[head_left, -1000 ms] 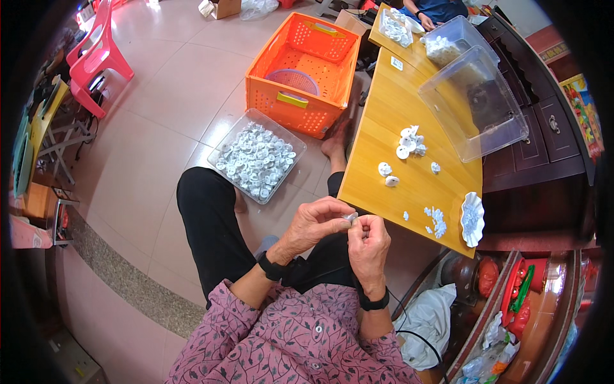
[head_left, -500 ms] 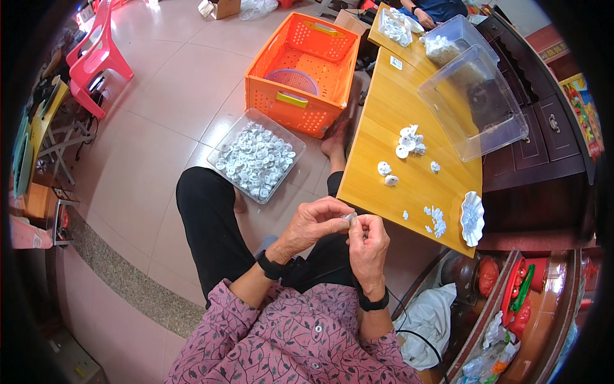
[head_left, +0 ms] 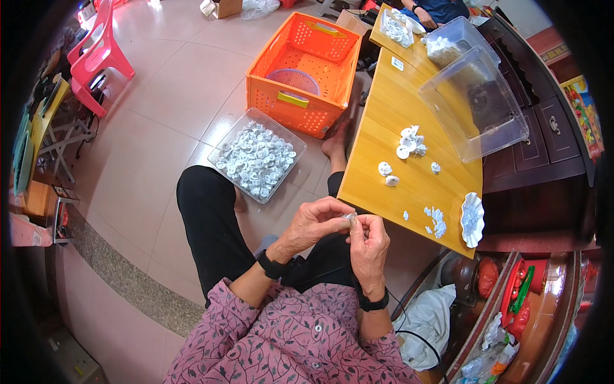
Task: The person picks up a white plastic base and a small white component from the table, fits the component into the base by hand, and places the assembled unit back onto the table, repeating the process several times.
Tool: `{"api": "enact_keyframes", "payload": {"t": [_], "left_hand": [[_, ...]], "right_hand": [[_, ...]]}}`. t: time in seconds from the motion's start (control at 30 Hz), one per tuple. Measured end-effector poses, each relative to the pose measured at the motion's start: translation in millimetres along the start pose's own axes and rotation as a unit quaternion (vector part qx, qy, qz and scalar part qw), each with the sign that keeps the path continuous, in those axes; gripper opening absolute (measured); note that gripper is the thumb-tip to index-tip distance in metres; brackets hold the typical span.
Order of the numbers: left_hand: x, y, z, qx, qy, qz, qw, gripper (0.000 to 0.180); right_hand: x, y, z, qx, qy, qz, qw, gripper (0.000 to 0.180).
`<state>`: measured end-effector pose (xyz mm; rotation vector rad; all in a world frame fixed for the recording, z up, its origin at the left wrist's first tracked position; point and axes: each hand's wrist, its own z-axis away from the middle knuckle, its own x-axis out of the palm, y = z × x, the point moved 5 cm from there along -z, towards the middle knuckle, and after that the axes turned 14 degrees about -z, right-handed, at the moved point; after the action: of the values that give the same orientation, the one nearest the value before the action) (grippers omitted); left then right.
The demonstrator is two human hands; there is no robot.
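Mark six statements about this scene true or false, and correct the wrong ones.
1. The left grip and right grip meet at a small pale piece. True.
2. The crate is green. False: it is orange.
3. A round purple item is inside that crate. True.
4. The wavy-rimmed white dish holds nothing. False: it holds small pale bits.
5. Each wrist wears a dark band. True.
6. The chair is blue. False: it is pinkish red.

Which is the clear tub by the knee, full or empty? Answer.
Far from empty: white parts spread across the tub nearly wall to wall.
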<state>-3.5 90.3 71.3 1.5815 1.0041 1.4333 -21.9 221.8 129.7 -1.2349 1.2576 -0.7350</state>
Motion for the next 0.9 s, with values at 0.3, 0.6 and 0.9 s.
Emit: {"api": "enact_keyframes", "payload": {"t": [0.3,0.6,0.9], "left_hand": [[0.0,-6.9,0.2,-0.031,0.006,0.038,0.999,0.024],[0.7,-10.6,0.1,-0.047,0.008,0.165,0.985,0.028],[5.5,-9.1,-0.5,-0.033,0.000,0.111,0.993,0.024]], "right_hand": [[-2.6,2.3,4.6,0.005,0.028,-0.057,0.998,0.010],[-11.1,3.2,10.8,0.013,0.062,-0.057,0.996,0.011],[-12.0,3.8,8.8,-0.005,0.068,-0.064,0.996,0.013]]}}
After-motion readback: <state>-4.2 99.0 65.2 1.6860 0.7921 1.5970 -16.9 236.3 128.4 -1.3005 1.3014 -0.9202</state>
